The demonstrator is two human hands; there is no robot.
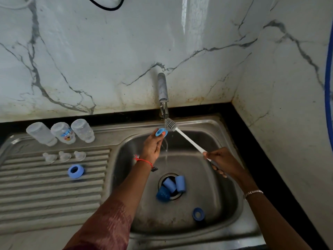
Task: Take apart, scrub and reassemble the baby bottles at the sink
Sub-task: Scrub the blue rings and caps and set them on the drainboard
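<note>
From the head camera, the left hand (152, 147) pinches a blue ring (161, 132) under the tap (163, 92); the right hand (221, 162) grips a brush (182, 135) beside it. Bottles (63, 131) stand upturned on the drainboard (54, 192); caps (173, 184) lie over the sink (216, 186) drain. This looks like rinsing; next probably calls for setting the ring beside its twin (75, 171).

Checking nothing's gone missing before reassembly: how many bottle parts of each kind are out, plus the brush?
clear bottles: 3
clear nipples: 3
blue rings: 3, one held in the left hand
blue caps: 3
brush: 1
Total: 13
</note>
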